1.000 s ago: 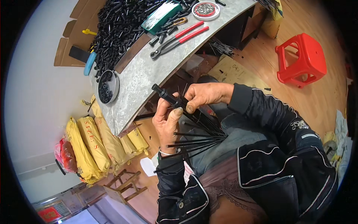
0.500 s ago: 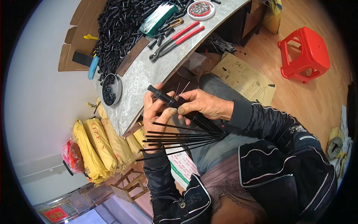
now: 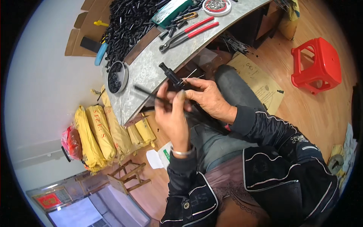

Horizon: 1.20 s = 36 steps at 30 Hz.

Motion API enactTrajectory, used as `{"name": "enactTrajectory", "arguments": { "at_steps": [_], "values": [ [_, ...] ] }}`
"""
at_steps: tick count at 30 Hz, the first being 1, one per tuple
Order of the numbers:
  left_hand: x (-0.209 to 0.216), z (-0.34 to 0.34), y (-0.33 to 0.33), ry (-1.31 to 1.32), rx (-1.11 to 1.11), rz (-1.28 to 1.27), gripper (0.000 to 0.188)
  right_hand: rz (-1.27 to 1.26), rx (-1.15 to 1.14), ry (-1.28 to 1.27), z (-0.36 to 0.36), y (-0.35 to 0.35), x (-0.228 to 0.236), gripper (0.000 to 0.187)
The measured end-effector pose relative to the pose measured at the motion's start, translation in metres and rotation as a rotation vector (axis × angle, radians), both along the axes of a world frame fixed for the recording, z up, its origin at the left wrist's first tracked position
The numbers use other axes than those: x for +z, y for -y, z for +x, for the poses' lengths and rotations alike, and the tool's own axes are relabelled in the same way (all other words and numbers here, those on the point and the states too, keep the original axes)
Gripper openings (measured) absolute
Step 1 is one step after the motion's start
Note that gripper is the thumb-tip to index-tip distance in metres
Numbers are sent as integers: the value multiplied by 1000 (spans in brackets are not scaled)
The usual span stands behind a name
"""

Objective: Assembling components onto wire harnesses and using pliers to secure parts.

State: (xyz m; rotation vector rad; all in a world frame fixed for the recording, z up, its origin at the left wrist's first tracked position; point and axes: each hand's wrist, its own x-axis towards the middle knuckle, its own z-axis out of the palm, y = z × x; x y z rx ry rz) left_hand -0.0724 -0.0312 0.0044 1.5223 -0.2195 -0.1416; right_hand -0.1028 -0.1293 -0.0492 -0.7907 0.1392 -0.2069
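Note:
An umbrella frame of thin black rods is held in front of me, a black plastic runner (image 3: 172, 75) at its upper end. My right hand (image 3: 213, 97) is closed around the frame just below the runner, thumb pressed inward. Thin wire ends (image 3: 190, 75) stick out beside its fingers. My left hand (image 3: 174, 119) is at the left of the runner, its fingertips smeared by motion, with a blurred black rib (image 3: 145, 91) between them pointing up and left. The lower ribs (image 3: 208, 122) are blurred above my lap.
On the grey table (image 3: 141, 72) are a heap of black plastic runners (image 3: 130, 24), red-handled pincers (image 3: 189, 34), a bowl of black rings (image 3: 117, 77), a white dish of metal bits (image 3: 216, 5) and a green box (image 3: 172, 13). A red stool (image 3: 317, 66) stands right; yellow sacks (image 3: 100, 132) lie left.
The ribs that fanned out to the left are no longer spread there. My left hand has moved right with a rib, and the view has shifted. My right hand keeps its grip.

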Motion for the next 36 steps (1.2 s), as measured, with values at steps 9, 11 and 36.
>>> {"name": "enactTrajectory", "arguments": {
  "at_steps": [9,11,36],
  "values": [
    [-8,20,-16,6,22,127,30,-750,-301,97,3,-5,-3,32],
    [-8,20,-16,-8,23,120,30,-1050,-399,103,2,4,5,23],
    [1,14,-19,-70,-138,102,41,-797,284,-22,12,45,12,43]
  ]
}}
